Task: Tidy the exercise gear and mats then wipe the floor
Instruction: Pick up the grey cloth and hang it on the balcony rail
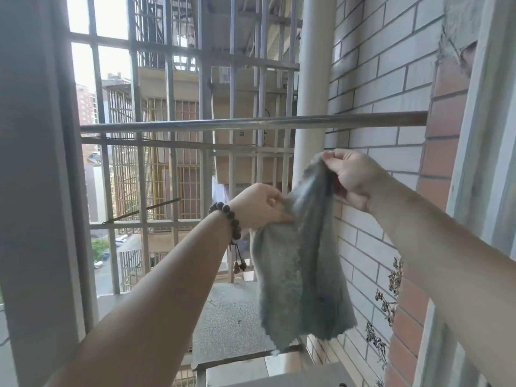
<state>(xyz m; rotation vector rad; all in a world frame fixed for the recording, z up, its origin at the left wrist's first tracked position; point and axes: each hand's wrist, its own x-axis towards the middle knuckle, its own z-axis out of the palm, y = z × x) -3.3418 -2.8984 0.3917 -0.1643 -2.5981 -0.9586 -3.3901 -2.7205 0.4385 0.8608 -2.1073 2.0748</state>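
A grey cleaning cloth (300,263) hangs in the air in front of a barred window, held by both hands. My right hand (351,177) pinches its top edge, higher up and close to the brick wall. My left hand (258,206), with a dark bead bracelet on the wrist, grips the cloth's left edge lower down. The cloth droops below both hands, bunched and folded. A horizontal metal rail (251,122) runs across just above the hands. No exercise gear, mats or floor are in view.
A metal window grille (173,152) fills the left and centre, with other buildings beyond. A white vertical pipe (314,79) stands by the tiled brick wall (385,79) on the right. A concrete ledge (229,317) lies below the cloth. Dried plant stems (391,297) hang by the wall.
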